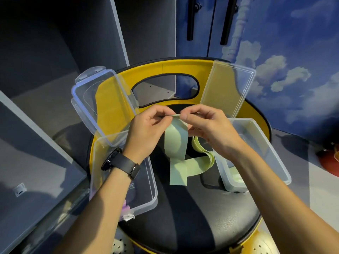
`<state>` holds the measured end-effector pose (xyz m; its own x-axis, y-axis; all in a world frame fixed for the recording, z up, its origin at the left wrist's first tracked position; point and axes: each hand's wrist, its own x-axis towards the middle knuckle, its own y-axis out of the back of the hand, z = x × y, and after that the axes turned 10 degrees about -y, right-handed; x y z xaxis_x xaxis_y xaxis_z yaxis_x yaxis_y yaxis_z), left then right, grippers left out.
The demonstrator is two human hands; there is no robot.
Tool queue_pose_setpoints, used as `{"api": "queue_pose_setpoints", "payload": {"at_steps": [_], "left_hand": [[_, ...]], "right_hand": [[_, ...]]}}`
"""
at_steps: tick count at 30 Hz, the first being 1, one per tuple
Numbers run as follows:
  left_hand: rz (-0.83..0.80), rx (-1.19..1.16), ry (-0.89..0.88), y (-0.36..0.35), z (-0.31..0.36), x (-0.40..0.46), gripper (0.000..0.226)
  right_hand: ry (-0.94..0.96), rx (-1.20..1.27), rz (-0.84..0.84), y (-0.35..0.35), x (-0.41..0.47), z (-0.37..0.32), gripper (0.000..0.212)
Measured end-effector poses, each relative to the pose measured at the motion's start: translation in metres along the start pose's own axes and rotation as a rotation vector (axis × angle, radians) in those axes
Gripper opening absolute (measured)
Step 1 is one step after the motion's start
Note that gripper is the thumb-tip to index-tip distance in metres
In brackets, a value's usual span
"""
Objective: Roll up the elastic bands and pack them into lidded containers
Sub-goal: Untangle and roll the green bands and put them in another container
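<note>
Elastic band (pixel 177 142) top edge pinched by left hand (pixel 146 132), right hand (pixel 209 127) fingers (pixel 183 116)

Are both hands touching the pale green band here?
Touching. The head view shows the left hand and the right hand each pinching the top end of the pale green band between thumb and fingertips, with no gap.

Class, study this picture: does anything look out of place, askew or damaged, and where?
Nothing looks damaged or spilled. One oddity: the left container juts past the chair seat's left edge, so it looks precariously placed. Both hands pinch the green band's top end; its tail hangs loose, unrolled.
</note>
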<state>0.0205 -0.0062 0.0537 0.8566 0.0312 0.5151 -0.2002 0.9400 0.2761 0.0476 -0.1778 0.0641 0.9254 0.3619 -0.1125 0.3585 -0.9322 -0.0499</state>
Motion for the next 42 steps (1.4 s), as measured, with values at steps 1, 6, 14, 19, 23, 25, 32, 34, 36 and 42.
{"api": "queue_pose_setpoints", "payload": {"at_steps": [1, 6, 14, 19, 23, 25, 32, 34, 36, 42], "left_hand": [[-0.009, 0.012, -0.011, -0.0002, -0.0005, -0.0005, 0.013], [-0.017, 0.036, -0.027, -0.0028, 0.0010, -0.0017, 0.013], [-0.086, -0.243, 0.151, 0.0009, 0.0093, -0.0029, 0.029], [-0.056, -0.172, 0.148, 0.0004, 0.0076, -0.0036, 0.021], [-0.079, -0.121, 0.092, -0.0002, 0.0058, -0.0044, 0.020], [-0.091, -0.087, 0.058, -0.0012, 0.0046, -0.0050, 0.020], [-0.071, -0.073, -0.004, -0.0026, 0.0049, -0.0061, 0.023], [-0.058, -0.060, -0.018, -0.0031, 0.0044, -0.0066, 0.024], [-0.046, -0.020, -0.051, -0.0034, 0.0046, -0.0074, 0.025], [-0.039, -0.039, -0.089, -0.0033, 0.0060, -0.0073, 0.026]], "right_hand": [[-0.007, -0.002, -0.003, 0.0008, -0.0003, 0.0005, 0.005], [0.005, 0.001, 0.010, 0.0028, -0.0008, 0.0017, 0.006], [0.047, 0.031, 0.051, 0.0061, 0.0022, 0.0032, 0.007], [0.084, 0.006, 0.047, 0.0031, -0.0001, 0.0044, 0.013], [0.090, -0.005, 0.045, 0.0020, -0.0016, 0.0055, 0.013], [0.087, -0.003, 0.042, 0.0023, -0.0021, 0.0053, 0.014], [0.025, 0.043, -0.018, 0.0049, -0.0040, 0.0033, 0.016], [-0.006, 0.049, -0.037, 0.0055, -0.0052, 0.0032, 0.013], [-0.010, 0.046, -0.045, 0.0057, -0.0057, 0.0038, 0.011], [-0.004, 0.078, -0.037, 0.0066, -0.0034, 0.0057, 0.012]]}}
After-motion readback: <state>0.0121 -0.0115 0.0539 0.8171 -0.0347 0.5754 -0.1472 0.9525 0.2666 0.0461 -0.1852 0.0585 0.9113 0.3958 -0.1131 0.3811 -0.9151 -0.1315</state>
